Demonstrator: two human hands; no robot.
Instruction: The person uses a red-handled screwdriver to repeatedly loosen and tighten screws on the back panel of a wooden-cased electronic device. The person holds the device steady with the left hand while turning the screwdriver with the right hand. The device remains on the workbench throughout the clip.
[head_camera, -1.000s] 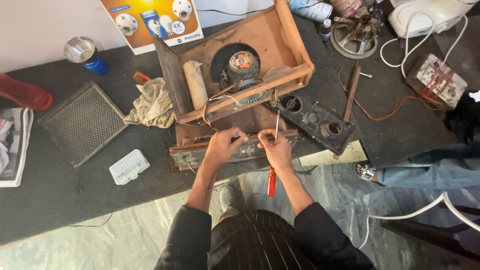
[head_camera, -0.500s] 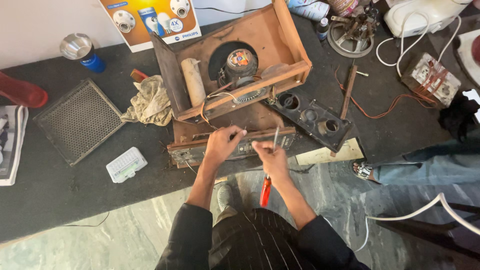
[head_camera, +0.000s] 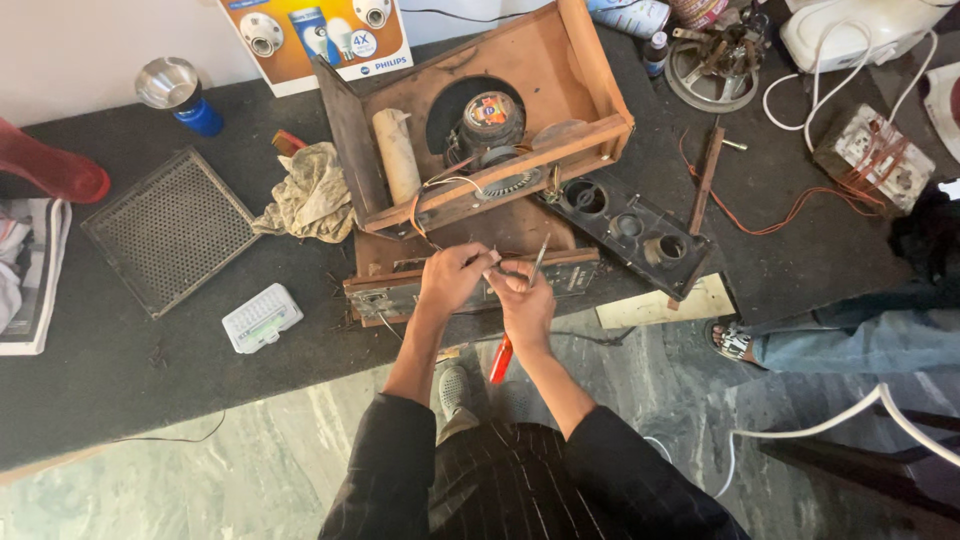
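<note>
- The bench (head_camera: 120, 400), covered in dark cloth, fills the upper and left of the frame; it carries everything being worked on.
- An open wooden radio cabinet (head_camera: 560, 60) lies in the upper middle, its round speaker (head_camera: 490, 112) facing up and its long side slanting from lower left up to upper right.
- Just below it, at the centre of the frame, the radio chassis (head_camera: 385, 292) lies at the bench edge, its long axis running almost level, left to right.
- A black panel with round holes (head_camera: 625, 225) sits right of centre; a metal grille (head_camera: 170, 230) and a rag (head_camera: 315, 195) lie to the left.
- The left hand (head_camera: 452, 280) is curled closed, pinching what looks like a thin wire over the chassis.
- The right hand (head_camera: 522, 300), touching the left, is closed around a screwdriver (head_camera: 503, 355): red handle pointing down toward the body, and what I take for its thin shaft pointing up and slightly right.
- I judge the step to be fine work on a wire or terminal of the chassis; the next move calls for a steady tip and a firm hold on the wire.
</note>
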